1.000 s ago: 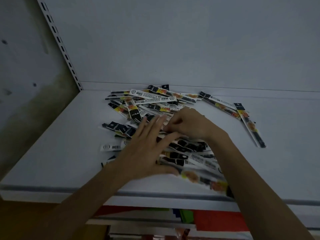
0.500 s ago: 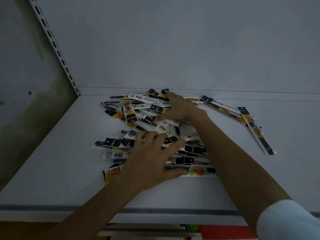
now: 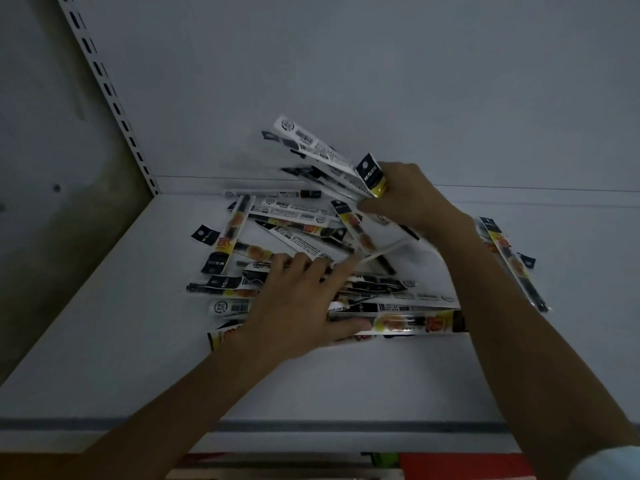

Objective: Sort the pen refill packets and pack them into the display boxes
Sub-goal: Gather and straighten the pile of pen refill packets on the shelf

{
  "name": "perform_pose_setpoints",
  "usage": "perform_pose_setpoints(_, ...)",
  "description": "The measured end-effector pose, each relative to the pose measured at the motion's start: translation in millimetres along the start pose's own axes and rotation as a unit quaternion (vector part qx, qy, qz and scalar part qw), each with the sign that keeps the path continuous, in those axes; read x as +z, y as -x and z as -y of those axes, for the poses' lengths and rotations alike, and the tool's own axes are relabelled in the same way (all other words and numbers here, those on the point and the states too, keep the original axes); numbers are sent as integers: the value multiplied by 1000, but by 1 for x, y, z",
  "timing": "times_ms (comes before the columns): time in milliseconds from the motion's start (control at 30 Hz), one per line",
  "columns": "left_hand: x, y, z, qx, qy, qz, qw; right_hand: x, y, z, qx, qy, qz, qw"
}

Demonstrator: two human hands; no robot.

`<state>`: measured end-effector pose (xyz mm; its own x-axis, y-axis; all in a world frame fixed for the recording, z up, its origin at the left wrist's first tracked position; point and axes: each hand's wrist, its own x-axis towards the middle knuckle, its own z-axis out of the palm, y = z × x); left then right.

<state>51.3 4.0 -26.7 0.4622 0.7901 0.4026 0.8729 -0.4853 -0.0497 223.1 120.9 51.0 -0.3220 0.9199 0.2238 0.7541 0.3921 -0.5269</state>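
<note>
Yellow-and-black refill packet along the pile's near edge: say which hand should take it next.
Left. The left hand lies open on the packet pile, thumb beside that yellow-and-black refill packet; the right hand grips a raised bundle of white-and-black packets.

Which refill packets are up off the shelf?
The fanned bunch in the right hand's grip, tilted up at the back of the pile. The other packets lie flat on the shelf, some under the left hand.

Packets [image 3: 298, 237] heaped mid-shelf [image 3: 104, 341], two packets [image 3: 509, 258] apart — right, wall [image 3: 346, 64] behind
</note>
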Motion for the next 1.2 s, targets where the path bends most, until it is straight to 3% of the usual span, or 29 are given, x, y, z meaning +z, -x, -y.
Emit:
perform_pose_setpoints(167,-3,0,-3,-12,4,4,1000,-16,14,11,10,-68,7,998)
perform_pose_setpoints(300,-2,3,-7,-10,-4,-10,1000,-16,23,17,-1,-61,32,998)
perform_pose_setpoints(367,-5,4,-9,-21,-17,-28,999,-12,29,25,-5,-43,81,996)
perform_pose_setpoints(500,-12,4,-14,-75,-8,-64,995,10,51,34,24,-83,266,960)
perform_pose_setpoints(767,-32,5,-10,-152,162,14,975,29,67,28,0,-70,283,957)
perform_pose_setpoints(867,-71,17,11,-161,358,35,919,33,67,26,-19,20,266,963)
perform_pose_setpoints(900,-87,19,26,-176,410,-10,895,34,67,26,-24,48,261,964)
perform_pose_setpoints(933,-96,18,47,-183,399,-86,894,35,67,25,-26,65,258,963)
perform_pose_setpoints(1000,-99,9,97,-199,271,-173,926,34,68,26,-33,75,262,962)
perform_pose_setpoints(1033,-91,1,122,-193,201,-143,950,34,68,26,-37,74,262,962)
perform_pose_setpoints(1100,-55,-12,164,-147,111,62,981,34,68,27,-44,71,258,962)
perform_pose_setpoints(1167,-22,-23,184,-112,81,257,957,34,68,27,-45,69,258,963)
perform_pose_setpoints(1200,-14,-31,185,-108,84,301,944,34,68,26,-44,64,257,963)
